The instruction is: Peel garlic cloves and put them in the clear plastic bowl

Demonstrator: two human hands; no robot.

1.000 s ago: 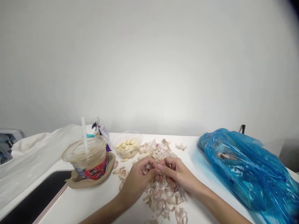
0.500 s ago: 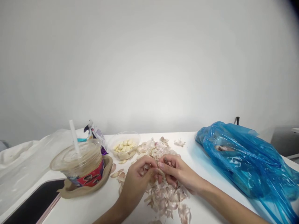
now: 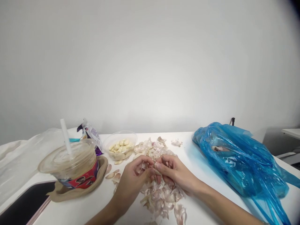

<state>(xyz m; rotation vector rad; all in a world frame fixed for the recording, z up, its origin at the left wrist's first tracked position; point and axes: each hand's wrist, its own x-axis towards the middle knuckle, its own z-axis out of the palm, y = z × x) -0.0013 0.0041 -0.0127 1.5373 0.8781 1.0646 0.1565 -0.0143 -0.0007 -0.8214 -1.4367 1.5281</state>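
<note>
My left hand (image 3: 133, 178) is closed in a pinch, its fingertips meeting those of my right hand above a pile of garlic skins (image 3: 161, 200). A small pale garlic clove (image 3: 155, 165) shows between the fingertips, mostly covered by them. My right hand (image 3: 175, 172) is curled around a thin, dark tool (image 3: 164, 161); only bits of it show, so its kind is unclear. Behind my left hand stands a clear plastic bowl (image 3: 105, 144) with peeled garlic cloves (image 3: 122, 145) in it. Several unpeeled cloves (image 3: 113, 175) lie beside that hand.
At left, a drink cup (image 3: 79, 175) with a white straw sits in a brown carrier (image 3: 70, 193), near a dark phone (image 3: 28, 200). A shiny wrapper (image 3: 92, 134) stands behind. The right side holds a blue plastic bag (image 3: 234, 159). A wall closes off the back.
The view has shifted slightly, so everything on the table sits further left. My hands stay together in the same pinch, with only small finger movements.
</note>
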